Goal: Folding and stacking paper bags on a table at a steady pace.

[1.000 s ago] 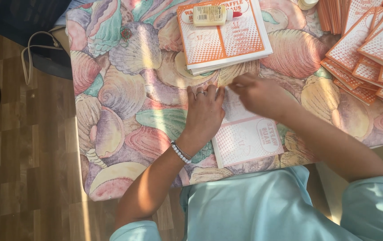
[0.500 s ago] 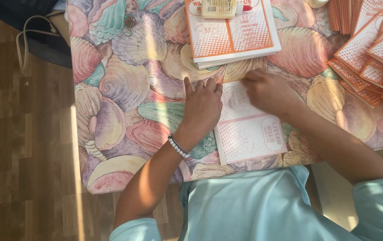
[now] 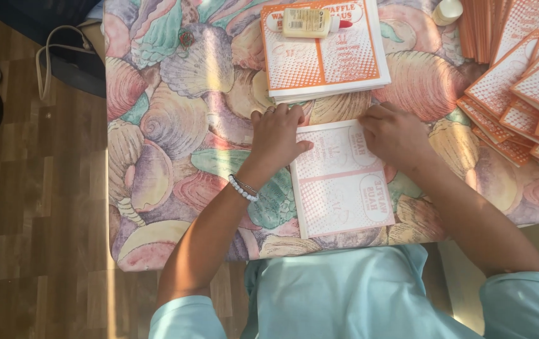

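Pale turquoise cloth of the person's shirt (image 3: 338, 295) fills the near edge of the view, with both bare forearms reaching away over a bench (image 3: 156, 157) covered in a seashell-patterned cloth of pink, green and tan.

Just beyond the shirt lies a printed paper sheet (image 3: 341, 182), white with faint orange dotted panels, its long axis running away from the person and tilted slightly. The left hand (image 3: 279, 135), with a white bead bracelet (image 3: 242, 188) at the wrist, rests flat at the sheet's far left corner, fingers (image 3: 282, 113) spread a little and pressing down, gripping nothing. The right hand (image 3: 395, 132) sits at the far right corner, fingers curled down onto the far edge; whether they pinch the paper cannot be told. Both hands are equally near, and the sheet extends from them back toward the body.

Compared with half a second ago, the hands have moved apart along the far edge, and the right hand no longer covers the sheet's middle.

Farther off, touching the far edge region, is a stack of orange-and-white printed sheets (image 3: 326, 63) with a small glue bottle (image 3: 310, 22) lying on top. To the far right, many orange folded sheets (image 3: 520, 100) fan out in overlapping piles.
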